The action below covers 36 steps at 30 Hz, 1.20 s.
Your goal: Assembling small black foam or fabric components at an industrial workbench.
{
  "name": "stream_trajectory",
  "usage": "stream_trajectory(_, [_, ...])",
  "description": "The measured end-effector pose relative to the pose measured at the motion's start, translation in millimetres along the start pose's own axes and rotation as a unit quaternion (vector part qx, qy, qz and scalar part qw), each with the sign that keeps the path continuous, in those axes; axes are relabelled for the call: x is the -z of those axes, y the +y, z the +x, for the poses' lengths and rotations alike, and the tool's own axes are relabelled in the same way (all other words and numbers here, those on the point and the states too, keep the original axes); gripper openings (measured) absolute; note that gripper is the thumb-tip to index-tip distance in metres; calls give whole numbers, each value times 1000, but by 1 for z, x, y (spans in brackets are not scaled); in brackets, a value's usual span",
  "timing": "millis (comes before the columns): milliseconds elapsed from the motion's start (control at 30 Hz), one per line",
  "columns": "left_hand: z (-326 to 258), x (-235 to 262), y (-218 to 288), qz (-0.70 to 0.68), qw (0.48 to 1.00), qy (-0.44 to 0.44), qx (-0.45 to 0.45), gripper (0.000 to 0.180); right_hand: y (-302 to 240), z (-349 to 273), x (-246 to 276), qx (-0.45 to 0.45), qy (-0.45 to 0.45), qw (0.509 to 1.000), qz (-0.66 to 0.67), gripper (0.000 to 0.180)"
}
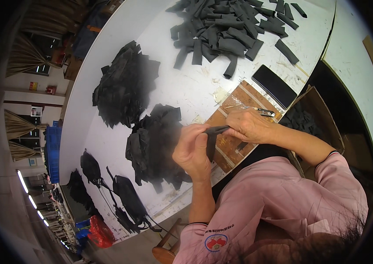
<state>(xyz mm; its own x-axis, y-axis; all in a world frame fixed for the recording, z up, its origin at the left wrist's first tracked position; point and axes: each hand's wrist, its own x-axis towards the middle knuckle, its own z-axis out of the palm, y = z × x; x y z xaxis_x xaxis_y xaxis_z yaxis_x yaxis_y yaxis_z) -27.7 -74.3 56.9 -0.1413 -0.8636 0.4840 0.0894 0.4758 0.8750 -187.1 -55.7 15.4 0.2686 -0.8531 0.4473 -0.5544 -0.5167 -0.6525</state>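
Note:
Over the near edge of the white table, my left hand [193,152] and my right hand [249,125] are both closed on one dark grey strip of soft, foam-like fabric [216,130]. Its upper edge looks folded over between my fingertips, and the rest hangs below. Beneath my hands lies a brown wooden board [229,152] with pale tape strips across it. Beside my right hand, a small tool with a black and metal handle [267,112] rests on the board. Close to my left hand is a heap of flat black pieces [153,147].
A second black heap [122,83] lies farther left. Many rolled dark tubes [221,33] are piled at the far side. A black phone [274,86] lies past the board. At right stands an open cardboard box [323,110] with dark pieces. Black strapped bags [129,198] lie lower left.

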Motion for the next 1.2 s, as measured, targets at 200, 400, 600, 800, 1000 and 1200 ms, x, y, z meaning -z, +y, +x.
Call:
stream_trajectory(200, [-5,11,-6,-165,982,85,36,16,-21,17,23,22,-8,999,-46,19])
stream_trajectory(400, [-12,9,-15,-107,993,35,40,15,5,0,-11,44,9,999,-29,23])
stream_trajectory(600, [1,6,4,4,997,-36,72,18,2,-4,-10,30,32,998,-43,24])
stream_trajectory(800, [4,10,7,14,993,-61,99,19,-6,-3,2,10,-20,999,-49,20])
stream_trajectory(1000, [-1,15,-2,-52,992,20,113,17,-4,6,4,24,-15,998,-56,17])
stream_trajectory(1200, [-3,10,-3,45,996,-12,73,17,10,-4,-15,24,26,999,-10,17])
